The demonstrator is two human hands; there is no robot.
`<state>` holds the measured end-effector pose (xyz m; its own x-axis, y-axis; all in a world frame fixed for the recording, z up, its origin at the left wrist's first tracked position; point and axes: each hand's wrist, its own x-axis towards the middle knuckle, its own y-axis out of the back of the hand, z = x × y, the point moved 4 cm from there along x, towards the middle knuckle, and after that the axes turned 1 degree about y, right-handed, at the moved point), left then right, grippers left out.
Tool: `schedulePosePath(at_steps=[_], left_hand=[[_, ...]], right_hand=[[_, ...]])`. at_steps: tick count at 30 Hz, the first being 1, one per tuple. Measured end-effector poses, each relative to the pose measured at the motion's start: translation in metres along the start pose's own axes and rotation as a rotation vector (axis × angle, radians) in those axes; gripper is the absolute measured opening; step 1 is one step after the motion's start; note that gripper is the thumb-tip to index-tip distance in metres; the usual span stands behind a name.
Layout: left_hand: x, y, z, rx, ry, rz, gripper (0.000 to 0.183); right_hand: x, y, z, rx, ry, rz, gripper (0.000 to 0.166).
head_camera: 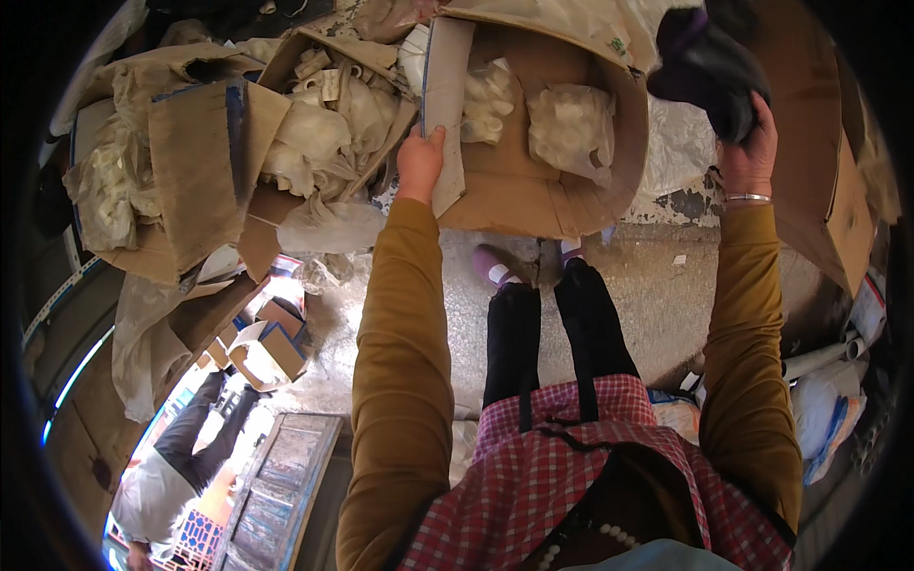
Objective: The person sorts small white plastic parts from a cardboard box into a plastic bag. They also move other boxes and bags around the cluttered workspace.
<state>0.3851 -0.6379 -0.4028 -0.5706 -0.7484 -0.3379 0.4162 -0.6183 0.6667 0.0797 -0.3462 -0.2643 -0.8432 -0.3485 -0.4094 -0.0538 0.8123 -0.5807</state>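
My left hand [420, 168] grips the left flap [445, 107] of an open cardboard box [507, 207]. Inside that box lie two clear plastic bags, the right bag [571, 132] and the left bag [487, 107], both filled with pale pieces too blurred to identify. To the right of the box, my right hand [750, 160] holds up a soft black bundle [707, 68] with a purple patch near its top. Whether the bundle is a bag or a garment, I cannot tell. It hangs over a crumpled plastic sheet [678, 143].
On the left, an open carton [314, 128] holds bagged pale pipe fittings, beside another full carton [193, 171]. A tall cardboard box [803, 107] stands at right. Pipes [821, 360] and a white sack [821, 407] lie lower right. Another person [161, 485] is beyond a wooden door [278, 492].
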Motion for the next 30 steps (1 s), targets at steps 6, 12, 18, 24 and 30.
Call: schedulePosePath(at_steps=[6,12,18,24,30], left_hand=[[0.002,0.003,0.004,0.044,0.060,-0.017,0.041],[-0.003,0.006,0.008,-0.036,0.183,0.021,0.043],[-0.004,-0.005,-0.005,-0.147,0.219,0.002,0.046],[-0.030,-0.012,0.024,0.019,0.144,0.097,0.043],[-0.026,-0.012,0.030,0.078,0.220,0.069,0.043]], right_hand=[[-0.008,0.033,0.040,-1.094,0.241,-0.165,0.042],[-0.073,0.109,0.093,-1.301,-0.111,-0.247,0.025],[-0.111,0.116,0.032,-0.424,-0.224,0.072,0.036],[-0.073,0.024,-0.004,-0.509,-0.024,-0.031,0.037],[-0.015,-0.084,0.061,-2.325,0.977,-0.883,0.026]])
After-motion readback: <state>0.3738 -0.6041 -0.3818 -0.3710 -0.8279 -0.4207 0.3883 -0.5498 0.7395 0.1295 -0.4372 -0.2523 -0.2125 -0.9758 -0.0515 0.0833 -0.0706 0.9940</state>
